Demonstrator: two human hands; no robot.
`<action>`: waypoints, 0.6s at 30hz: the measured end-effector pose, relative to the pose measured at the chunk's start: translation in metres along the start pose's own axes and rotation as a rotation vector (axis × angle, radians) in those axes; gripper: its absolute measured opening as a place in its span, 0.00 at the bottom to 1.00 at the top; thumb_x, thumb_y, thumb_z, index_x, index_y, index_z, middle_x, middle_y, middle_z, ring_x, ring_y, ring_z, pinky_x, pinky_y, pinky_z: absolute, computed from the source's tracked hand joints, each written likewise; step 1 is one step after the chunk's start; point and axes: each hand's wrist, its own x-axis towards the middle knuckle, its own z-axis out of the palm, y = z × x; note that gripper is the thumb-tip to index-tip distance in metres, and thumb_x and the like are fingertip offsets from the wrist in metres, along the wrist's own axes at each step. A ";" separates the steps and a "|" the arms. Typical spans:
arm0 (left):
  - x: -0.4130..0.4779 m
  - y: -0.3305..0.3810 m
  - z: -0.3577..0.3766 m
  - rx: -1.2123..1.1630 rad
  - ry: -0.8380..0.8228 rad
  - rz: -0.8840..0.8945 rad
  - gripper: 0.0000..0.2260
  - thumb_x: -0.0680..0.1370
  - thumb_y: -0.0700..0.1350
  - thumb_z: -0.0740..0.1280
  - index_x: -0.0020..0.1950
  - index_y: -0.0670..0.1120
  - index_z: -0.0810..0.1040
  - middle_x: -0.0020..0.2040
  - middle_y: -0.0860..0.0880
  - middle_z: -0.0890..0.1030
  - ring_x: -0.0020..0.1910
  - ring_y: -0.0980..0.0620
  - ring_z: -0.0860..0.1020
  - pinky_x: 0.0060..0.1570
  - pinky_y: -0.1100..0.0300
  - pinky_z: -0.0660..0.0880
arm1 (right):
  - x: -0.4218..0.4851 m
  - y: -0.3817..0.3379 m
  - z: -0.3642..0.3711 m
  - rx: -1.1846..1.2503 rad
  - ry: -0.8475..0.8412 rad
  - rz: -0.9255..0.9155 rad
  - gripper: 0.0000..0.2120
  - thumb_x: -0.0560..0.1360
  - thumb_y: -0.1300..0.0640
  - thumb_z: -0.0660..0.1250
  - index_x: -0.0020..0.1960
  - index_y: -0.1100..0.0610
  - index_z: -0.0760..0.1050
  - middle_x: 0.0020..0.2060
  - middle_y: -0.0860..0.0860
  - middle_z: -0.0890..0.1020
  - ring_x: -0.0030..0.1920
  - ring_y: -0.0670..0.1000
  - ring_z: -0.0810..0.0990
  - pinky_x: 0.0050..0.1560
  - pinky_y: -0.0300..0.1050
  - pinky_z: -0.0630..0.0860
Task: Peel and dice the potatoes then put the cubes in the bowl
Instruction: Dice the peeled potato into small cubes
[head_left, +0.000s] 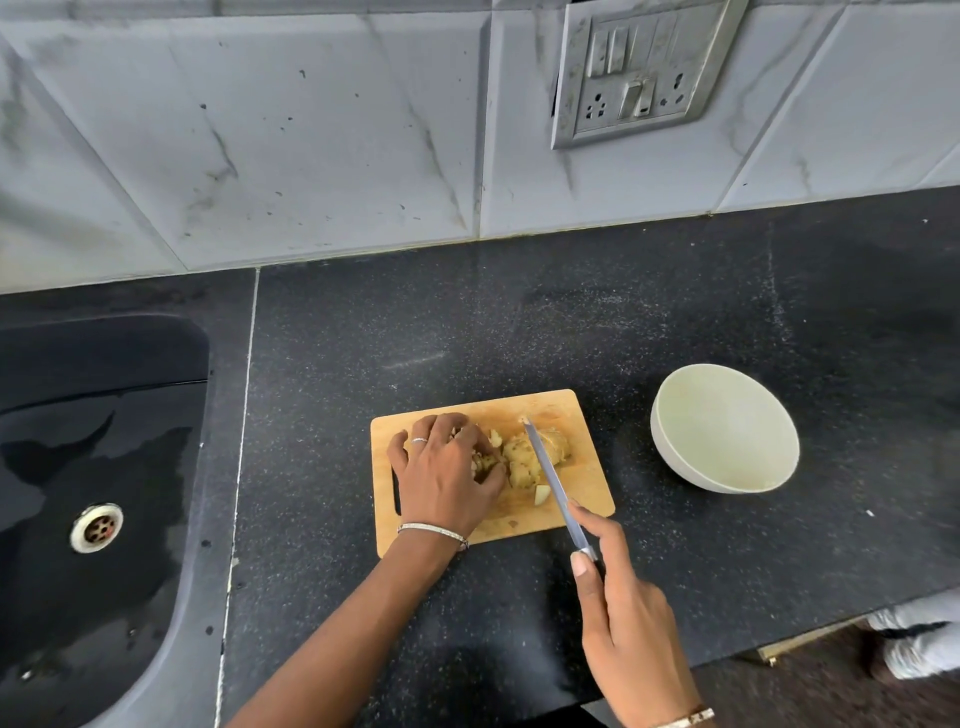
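Now the right hand grips the long steel knife, blade across the peeled yellow potato on the wooden cutting board; the left hand clutches cut pieces. Best keep those fingertips curled back; the white bowl waits empty alongside.

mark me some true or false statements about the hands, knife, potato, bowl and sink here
1. The right hand holds the long steel-bladed knife over the pale yellow potato pieces. True.
2. The round white bowl holds potato cubes. False: no cubes show inside it.
3. The rectangular wooden chopping board lies left of the bowl on the black speckled countertop. True.
4. The left hand rests flat on the countertop. False: it grips potato pieces on the board.
5. The black sink is right of the board. False: it is at the left.
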 end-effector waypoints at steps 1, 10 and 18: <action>0.000 0.000 0.000 0.001 0.002 -0.002 0.10 0.70 0.60 0.67 0.46 0.57 0.79 0.59 0.58 0.75 0.64 0.50 0.68 0.67 0.44 0.57 | 0.000 0.000 0.001 -0.004 -0.003 -0.003 0.21 0.80 0.46 0.50 0.68 0.25 0.51 0.22 0.48 0.67 0.25 0.50 0.73 0.24 0.41 0.61; -0.004 -0.007 -0.008 0.037 0.030 0.009 0.09 0.69 0.60 0.65 0.44 0.57 0.78 0.64 0.55 0.74 0.67 0.49 0.68 0.68 0.44 0.56 | 0.003 -0.001 0.002 -0.007 -0.021 -0.001 0.22 0.81 0.47 0.52 0.69 0.25 0.51 0.22 0.47 0.68 0.26 0.47 0.74 0.24 0.41 0.62; 0.020 -0.006 -0.011 -0.068 -0.014 0.111 0.10 0.76 0.51 0.66 0.57 0.60 0.80 0.62 0.56 0.75 0.66 0.51 0.67 0.64 0.48 0.59 | 0.008 -0.005 0.002 -0.013 -0.052 0.008 0.22 0.82 0.49 0.54 0.69 0.28 0.53 0.32 0.36 0.76 0.30 0.45 0.76 0.25 0.42 0.63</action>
